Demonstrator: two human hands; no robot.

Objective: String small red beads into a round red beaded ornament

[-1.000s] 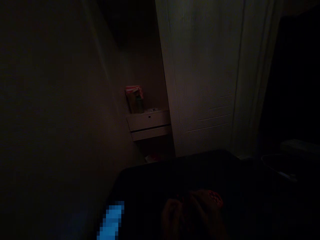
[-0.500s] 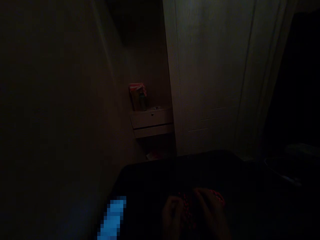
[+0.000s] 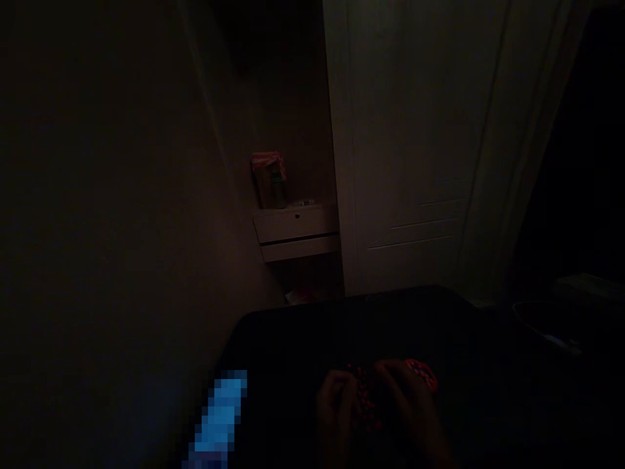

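In the dim lower middle of the head view, my left hand is curled, thumb and fingers drawn together. Whatever it pinches is too dark to make out. Small red pieces, perhaps beads or a dotted pattern, show between my hands on the dark surface. My right hand bends over their right side, its fingertips pressed together and pointing left; what they grip is hidden. Just beyond its knuckles, a round red-rimmed thing with a bluish patterned middle lies partly covered.
A dark bed-like surface spreads below my hands. At the left glows a blurred blue, screen-like patch. A pale cable lies on the right. Behind stand a light cabinet door and drawers with a bag and a green bottle.
The view has tilted slightly, so the room sits a little higher. My right hand has shifted slightly left, and more of the round red-rimmed thing shows. My left hand stays curled.
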